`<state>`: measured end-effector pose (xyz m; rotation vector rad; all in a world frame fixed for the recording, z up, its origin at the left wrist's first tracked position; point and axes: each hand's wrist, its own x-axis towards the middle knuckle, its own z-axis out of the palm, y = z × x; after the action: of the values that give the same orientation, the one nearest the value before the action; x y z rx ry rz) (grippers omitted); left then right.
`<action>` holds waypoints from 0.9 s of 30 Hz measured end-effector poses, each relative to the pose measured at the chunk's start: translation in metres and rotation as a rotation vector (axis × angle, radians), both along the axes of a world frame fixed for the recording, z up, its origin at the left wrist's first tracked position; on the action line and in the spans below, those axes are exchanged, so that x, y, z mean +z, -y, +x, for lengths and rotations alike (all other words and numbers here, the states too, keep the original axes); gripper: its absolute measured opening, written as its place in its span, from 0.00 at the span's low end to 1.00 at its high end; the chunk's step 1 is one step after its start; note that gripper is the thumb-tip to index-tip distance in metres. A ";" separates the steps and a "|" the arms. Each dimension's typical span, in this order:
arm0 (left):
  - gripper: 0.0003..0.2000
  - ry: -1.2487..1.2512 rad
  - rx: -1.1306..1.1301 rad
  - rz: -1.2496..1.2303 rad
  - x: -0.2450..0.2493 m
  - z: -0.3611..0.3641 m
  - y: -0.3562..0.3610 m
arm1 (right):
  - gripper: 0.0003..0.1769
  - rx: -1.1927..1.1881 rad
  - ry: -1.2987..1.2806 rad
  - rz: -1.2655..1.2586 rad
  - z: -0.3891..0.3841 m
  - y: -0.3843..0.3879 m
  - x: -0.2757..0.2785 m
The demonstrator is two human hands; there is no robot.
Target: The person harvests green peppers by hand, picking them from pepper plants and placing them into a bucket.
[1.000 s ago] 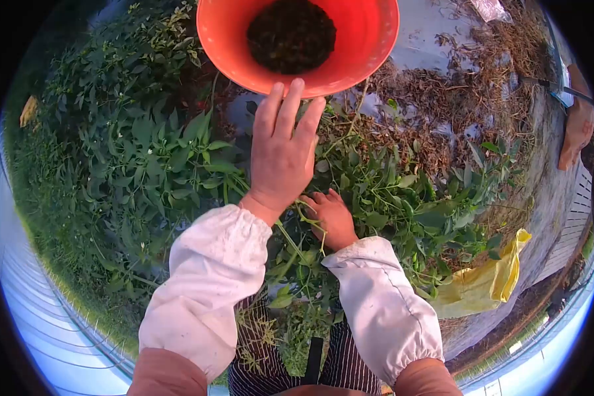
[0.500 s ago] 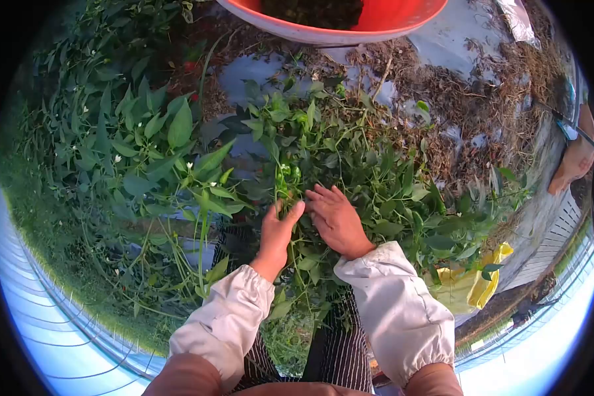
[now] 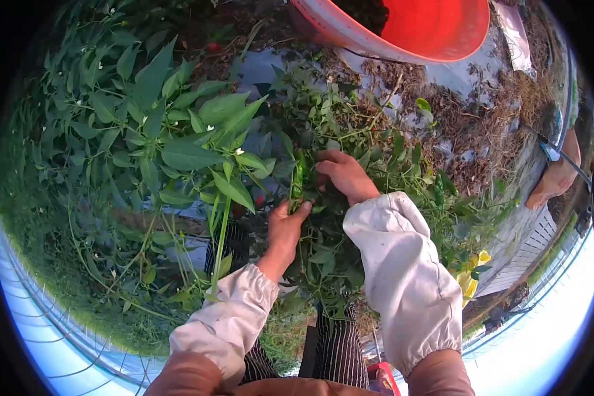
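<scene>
Low in the pepper plants [image 3: 330,247], my left hand [image 3: 284,231] is closed round the lower end of shiny, wrinkled green peppers [image 3: 300,175], its thumb pressed to them. How many peppers it holds is hard to see. My right hand [image 3: 346,177] is just right of and above it, with bent fingers reaching into the leaves beside the peppers. Those fingertips are partly hidden, and what they grip cannot be made out. Pale sleeve covers run over both forearms.
A red-orange bucket [image 3: 435,30] with dark contents stands ahead. Large-leaved plants with white flowers [image 3: 191,155] crowd the left. Dry plant litter [image 3: 472,109] lies over plastic sheeting. Something yellow [image 3: 467,280] is at the right, and another person's bare limb [image 3: 558,171] shows at the edge.
The view has shifted, so the bucket appears lower and further right. My right hand has moved up, its fingers now more curled into the leaves. My left hand stays at the peppers.
</scene>
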<state>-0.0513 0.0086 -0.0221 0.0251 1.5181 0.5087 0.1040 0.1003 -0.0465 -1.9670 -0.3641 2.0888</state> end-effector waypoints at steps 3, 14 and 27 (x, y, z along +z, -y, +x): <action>0.06 0.065 -0.051 0.103 0.001 -0.005 0.003 | 0.27 0.146 0.003 -0.207 -0.013 -0.025 -0.016; 0.16 0.049 -0.020 0.106 0.019 -0.014 -0.005 | 0.14 -0.074 -0.195 -0.007 -0.007 0.010 0.026; 0.11 0.381 0.332 -0.115 0.021 -0.018 -0.022 | 0.17 0.262 0.329 0.970 -0.062 0.090 0.095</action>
<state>-0.0696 0.0309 -0.0012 -0.3986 1.1768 0.6482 0.0421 0.0107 0.0484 -1.6433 -1.4348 1.2427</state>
